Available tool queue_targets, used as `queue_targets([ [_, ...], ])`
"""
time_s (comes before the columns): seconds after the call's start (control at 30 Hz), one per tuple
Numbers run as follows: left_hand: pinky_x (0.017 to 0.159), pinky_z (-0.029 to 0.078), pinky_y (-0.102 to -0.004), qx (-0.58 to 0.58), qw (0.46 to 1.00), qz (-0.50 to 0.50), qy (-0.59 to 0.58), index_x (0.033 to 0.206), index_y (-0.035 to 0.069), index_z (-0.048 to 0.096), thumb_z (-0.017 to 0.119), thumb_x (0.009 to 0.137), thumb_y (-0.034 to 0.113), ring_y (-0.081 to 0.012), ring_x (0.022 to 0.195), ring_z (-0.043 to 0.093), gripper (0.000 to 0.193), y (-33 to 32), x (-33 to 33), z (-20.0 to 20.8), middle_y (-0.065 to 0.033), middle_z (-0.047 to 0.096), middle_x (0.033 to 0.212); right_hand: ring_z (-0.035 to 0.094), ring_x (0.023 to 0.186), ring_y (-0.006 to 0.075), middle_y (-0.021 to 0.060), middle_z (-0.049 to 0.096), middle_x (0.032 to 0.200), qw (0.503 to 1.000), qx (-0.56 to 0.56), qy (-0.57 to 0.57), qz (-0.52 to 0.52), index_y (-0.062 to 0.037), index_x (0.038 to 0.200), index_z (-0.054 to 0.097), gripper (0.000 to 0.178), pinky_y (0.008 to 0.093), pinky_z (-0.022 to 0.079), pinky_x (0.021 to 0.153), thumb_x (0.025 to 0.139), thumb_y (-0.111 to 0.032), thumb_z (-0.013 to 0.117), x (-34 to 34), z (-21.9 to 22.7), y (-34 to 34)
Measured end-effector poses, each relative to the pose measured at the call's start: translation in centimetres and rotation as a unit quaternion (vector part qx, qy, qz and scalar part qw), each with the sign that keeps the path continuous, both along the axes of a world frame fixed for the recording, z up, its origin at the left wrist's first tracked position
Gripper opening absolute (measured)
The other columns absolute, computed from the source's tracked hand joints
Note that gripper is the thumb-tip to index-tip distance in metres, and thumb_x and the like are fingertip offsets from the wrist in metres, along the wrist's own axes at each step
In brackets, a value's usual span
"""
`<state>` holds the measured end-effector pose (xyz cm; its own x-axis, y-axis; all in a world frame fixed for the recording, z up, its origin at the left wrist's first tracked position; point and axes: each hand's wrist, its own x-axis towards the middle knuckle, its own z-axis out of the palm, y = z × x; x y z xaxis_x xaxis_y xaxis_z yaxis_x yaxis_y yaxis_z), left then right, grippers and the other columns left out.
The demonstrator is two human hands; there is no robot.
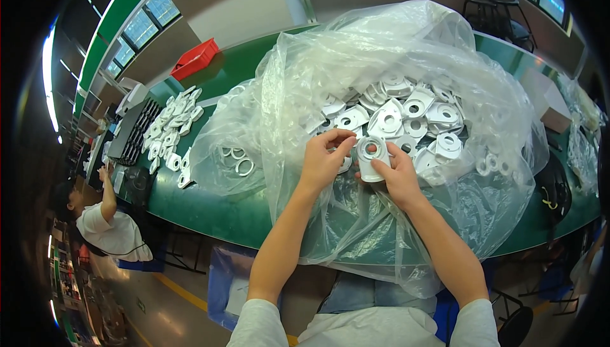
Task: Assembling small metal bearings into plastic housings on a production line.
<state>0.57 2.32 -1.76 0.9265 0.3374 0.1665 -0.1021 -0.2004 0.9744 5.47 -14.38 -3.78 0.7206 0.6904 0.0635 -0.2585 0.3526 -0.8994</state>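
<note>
My right hand (399, 177) grips a white plastic part (372, 158) with a round hole at one end, thumb across its front and fingers behind it. Just to its left, my left hand (326, 160) has thumb and forefinger pinched together near the part's edge; whatever sits in that pinch is too small to make out. Behind both hands, a heap of similar white parts (387, 118) lies inside a large clear plastic bag (289, 80), whose near side drapes over the table edge below my wrists.
Loose white parts (171, 128) cover the green table (190, 196) at left, by stacked dark trays (135, 132). A red bin (195, 59) stands at the far edge. A co-worker (111, 220) sits at left. A blue bin (222, 286) is below; a cardboard box (546, 102) stands right.
</note>
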Motion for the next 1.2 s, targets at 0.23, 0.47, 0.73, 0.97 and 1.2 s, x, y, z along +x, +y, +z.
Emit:
queue_targets([
  [0.23, 0.052, 0.042, -0.0200, -0.022, 0.996, -0.076, 0.040, 0.087, -0.002, 0.068, 0.063, 0.085, 0.014, -0.0061, 0.059, 0.055, 0.017, 0.3, -0.2, 0.0, -0.0020, 0.063, 0.067, 0.065, 0.074, 0.0185, 0.0104, 0.061, 0.096, 1.000, -0.019, -0.009, 0.012, -0.0020, 0.119, 0.043, 0.030, 0.0251, 0.049, 0.047, 0.089, -0.003, 0.046, -0.1, -0.2, -0.1],
  [0.47, 0.053, 0.045, -0.0204, -0.016, 0.997, -0.061, 0.033, 0.088, -0.004, 0.067, 0.061, 0.086, 0.012, -0.0070, 0.059, 0.056, 0.017, -0.2, -0.4, 0.2, -0.0035, 0.063, 0.068, 0.064, 0.069, 0.0165, 0.0099, 0.061, 0.092, 0.999, -0.024, -0.026, -0.002, -0.0011, 0.115, 0.045, 0.028, 0.0232, 0.044, 0.043, 0.087, -0.004, 0.049, -0.2, 0.2, -0.2],
  [0.73, 0.053, 0.047, -0.0212, -0.038, 0.996, -0.080, 0.020, 0.089, -0.005, 0.066, 0.061, 0.086, 0.011, -0.0076, 0.059, 0.057, 0.017, -0.2, -0.4, -0.4, -0.0041, 0.062, 0.068, 0.064, 0.063, 0.0136, 0.0071, 0.062, 0.084, 0.999, -0.030, 0.009, -0.005, -0.0019, 0.106, 0.052, 0.020, 0.0204, 0.039, 0.039, 0.093, -0.017, 0.051, -0.1, 0.3, -0.5],
  [0.97, 0.060, 0.047, -0.0215, -0.017, 0.996, -0.056, -0.072, 0.093, 0.000, 0.068, 0.065, 0.082, 0.008, -0.0086, 0.071, 0.059, 0.014, -1.3, -0.5, 0.7, -0.0039, 0.064, 0.077, 0.057, 0.063, 0.0085, 0.0041, 0.060, 0.077, 0.992, -0.082, -0.070, -0.066, -0.0008, 0.092, 0.059, 0.025, 0.0211, 0.043, 0.049, 0.096, -0.023, 0.047, -0.1, 0.0, -0.3],
  [1.2, 0.060, 0.047, -0.0236, 0.149, 0.981, -0.095, -0.084, 0.092, 0.000, 0.068, 0.068, 0.077, 0.004, -0.0123, 0.068, 0.061, 0.015, -0.3, -1.0, 1.5, -0.0074, 0.065, 0.077, 0.056, 0.058, 0.0070, 0.0017, 0.060, 0.069, 0.963, -0.085, -0.239, -0.089, -0.0009, 0.086, 0.059, 0.029, 0.0196, 0.041, 0.050, 0.097, -0.025, 0.047, -0.1, -0.8, -0.1],
])
